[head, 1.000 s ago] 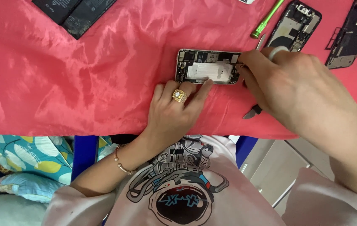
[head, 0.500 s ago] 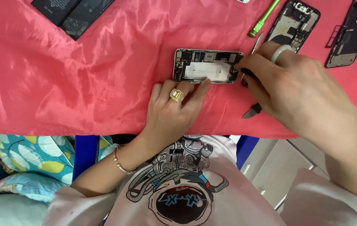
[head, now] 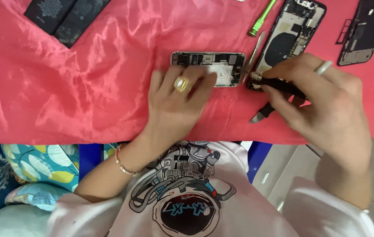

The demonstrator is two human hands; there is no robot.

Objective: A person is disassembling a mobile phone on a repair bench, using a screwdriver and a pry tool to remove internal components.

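Red satin cloth (head: pixel 64 87) covers the table; opened phone (head: pixel 215 63) sits mid-cloth, internals up. Left hand (head: pixel 176 103) lies flat, fingers spread, pinning the phone's near edge. Right hand (head: pixel 327 109) is clamped around a black screwdriver (head: pixel 279 83), tip just right of the phone, second stripped phone chassis (head: pixel 292 33) behind it.

Left hand (head: pixel 176 98) on opened phone (head: pixel 209 68), right hand (head: pixel 323 101) gripping black screwdriver (head: pixel 279 84), red cloth (head: pixel 64 87)
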